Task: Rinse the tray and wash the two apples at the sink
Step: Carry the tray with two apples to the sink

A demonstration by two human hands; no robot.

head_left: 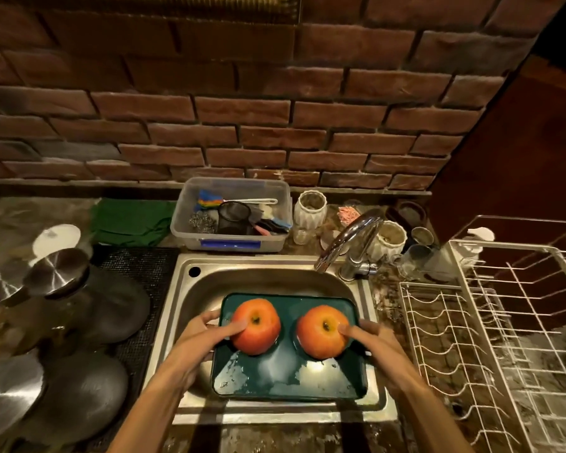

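Note:
A dark green tray [288, 377] lies across the steel sink [268, 279], wet with pooled water near its front. Two red-orange apples stand on it, stems up. My left hand [206, 331] grips the tray's left edge, its thumb pressed against the left apple [257, 326]. My right hand [370, 338] grips the tray's right edge, with the thumb against the right apple [321, 331]. The chrome tap [347, 243] arcs over the sink's back right corner; no water runs from it.
A clear plastic tub [232, 217] of scrubbers and brushes sits behind the sink. White ribbed jars [309, 209] and small glasses stand by the tap. A white wire dish rack [490, 338] fills the right side. Lidded glass jars [56, 273] crowd the left counter. Brick wall behind.

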